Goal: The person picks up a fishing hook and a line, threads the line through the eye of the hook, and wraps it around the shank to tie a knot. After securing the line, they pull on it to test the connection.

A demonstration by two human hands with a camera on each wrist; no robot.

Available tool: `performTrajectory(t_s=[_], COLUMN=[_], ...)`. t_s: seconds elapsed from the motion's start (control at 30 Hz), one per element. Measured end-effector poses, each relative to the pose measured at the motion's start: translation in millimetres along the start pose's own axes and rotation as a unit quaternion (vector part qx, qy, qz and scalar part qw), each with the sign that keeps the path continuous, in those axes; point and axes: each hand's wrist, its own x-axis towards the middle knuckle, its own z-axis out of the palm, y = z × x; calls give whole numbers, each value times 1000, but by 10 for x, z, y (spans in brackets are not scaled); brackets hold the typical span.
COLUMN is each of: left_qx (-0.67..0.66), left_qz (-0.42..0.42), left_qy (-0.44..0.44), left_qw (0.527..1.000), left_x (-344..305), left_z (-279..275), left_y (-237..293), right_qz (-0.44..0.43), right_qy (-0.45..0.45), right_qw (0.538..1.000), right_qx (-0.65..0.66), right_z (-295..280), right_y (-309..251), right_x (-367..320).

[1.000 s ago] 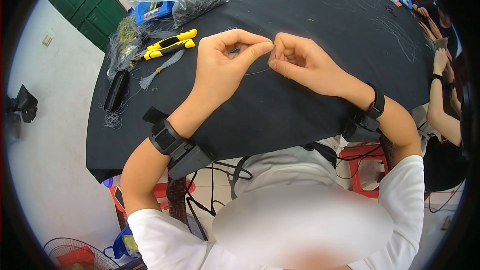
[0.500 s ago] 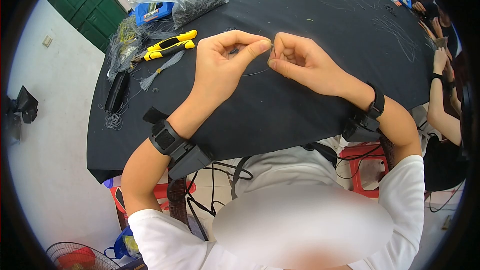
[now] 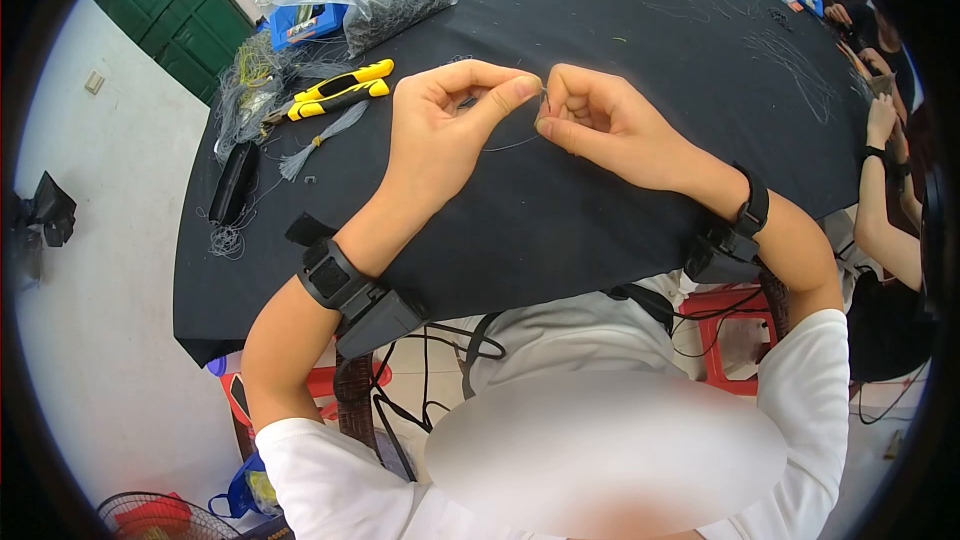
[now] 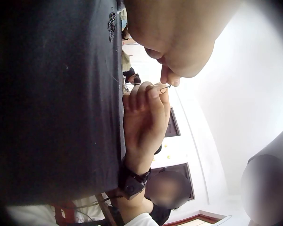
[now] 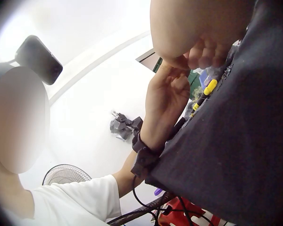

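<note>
Over the black-covered table, my left hand [image 3: 440, 125] pinches a small dark fish hook [image 4: 164, 89] between thumb and forefinger. Its curved end shows between the two hands in the left wrist view. My right hand [image 3: 615, 130] is right beside it, thumb and forefinger pinched on a thin fishing line, with its other fingers curled in. A bit of the line [image 3: 512, 148] bows below the fingertips, from the right hand toward the left. In the right wrist view the hook is hidden behind the fingers.
Left on the table [image 3: 480, 230] lie yellow-black pliers [image 3: 340, 90], a tied bundle of line [image 3: 322, 140], a black case [image 3: 234, 183] and tangled line. Behind stands a clear bag [image 3: 400, 10] of small dark pieces. Loose strands lie at the right, where another person [image 3: 885, 190] sits.
The left fingertips have drawn slightly leftward from the right hand, so the gap between them is a little wider. Both hands keep their pinch.
</note>
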Motion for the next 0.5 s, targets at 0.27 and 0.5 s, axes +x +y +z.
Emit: performTrajectory(t_s=[0.27,0.5], left_qx=[-1,-30], left_qz=[-5,20], left_qy=[3,-15], left_qw=[1000,999], left_x=[-6,-3], left_z=[7,13], left_y=[11,2], right_qz=[-1,0], right_qy=[2,12], right_qw=[1000,1000], right_qx=[17,18], right_z=[3,0], right_y=[5,-31], right_x=[-1,-1])
